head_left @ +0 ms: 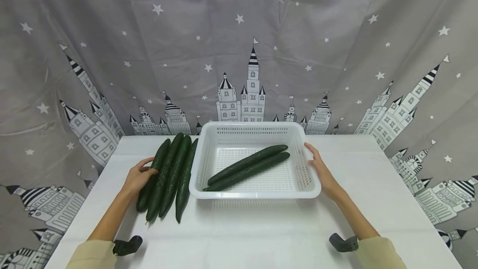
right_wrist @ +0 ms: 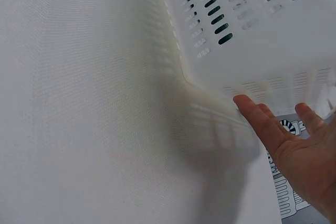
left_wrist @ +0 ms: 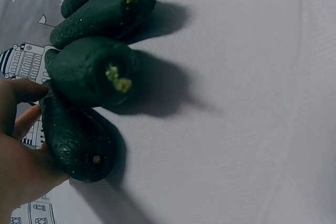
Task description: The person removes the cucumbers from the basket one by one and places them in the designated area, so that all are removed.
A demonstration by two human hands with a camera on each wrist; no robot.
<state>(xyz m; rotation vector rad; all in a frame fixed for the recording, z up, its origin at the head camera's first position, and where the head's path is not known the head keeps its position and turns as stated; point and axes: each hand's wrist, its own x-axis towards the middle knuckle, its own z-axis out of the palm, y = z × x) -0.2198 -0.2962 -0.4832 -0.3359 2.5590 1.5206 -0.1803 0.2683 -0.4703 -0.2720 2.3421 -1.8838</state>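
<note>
My left hand (head_left: 137, 179) is at the leftmost cucumber (head_left: 147, 194) of a row of several dark green ones lying side by side on the table. In the left wrist view, thumb and fingers of that hand (left_wrist: 21, 150) grip this cucumber (left_wrist: 79, 140) from its outer side; part of the hold is hidden. A white slotted plastic basket (head_left: 257, 195) stands right of the row, with two cucumbers (head_left: 248, 163) lying slantwise inside. At the basket's right wall is my right hand (head_left: 322, 173). In the right wrist view, its fingers are spread and fairly straight beside the basket (right_wrist: 210, 66).
A white cloth (head_left: 261, 235) covers the table. Behind it hangs a grey curtain (head_left: 179, 74) printed with castles and stars. A dark curved piece (head_left: 128, 245) juts from the left sleeve, and another (head_left: 343, 243) from the right one.
</note>
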